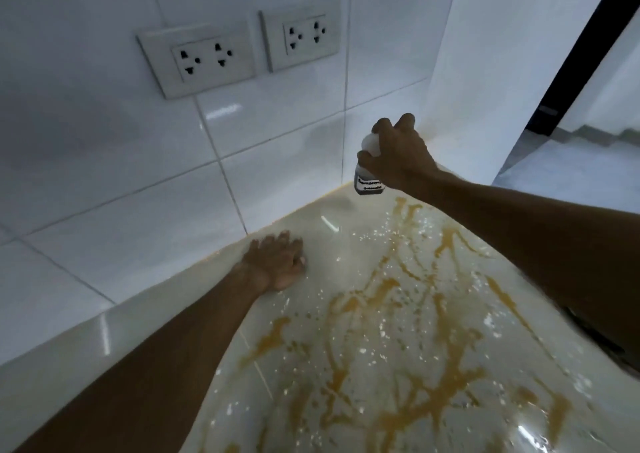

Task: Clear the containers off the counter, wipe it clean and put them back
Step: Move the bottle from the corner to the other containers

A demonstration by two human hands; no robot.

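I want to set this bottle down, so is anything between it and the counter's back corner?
Nothing visible. The right hand holds the small bottle right at the corner, and the counter beneath holds nothing else. The left hand rests by the tiled wall, off to the side.

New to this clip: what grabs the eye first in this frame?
The glossy counter, streaked with orange-brown veins and scattered bright droplets, fills the lower right. At its back corner the right hand grips a small white-capped bottle from above, while the left hand rests on the counter by the tiled wall. Two double sockets sit on the wall above.
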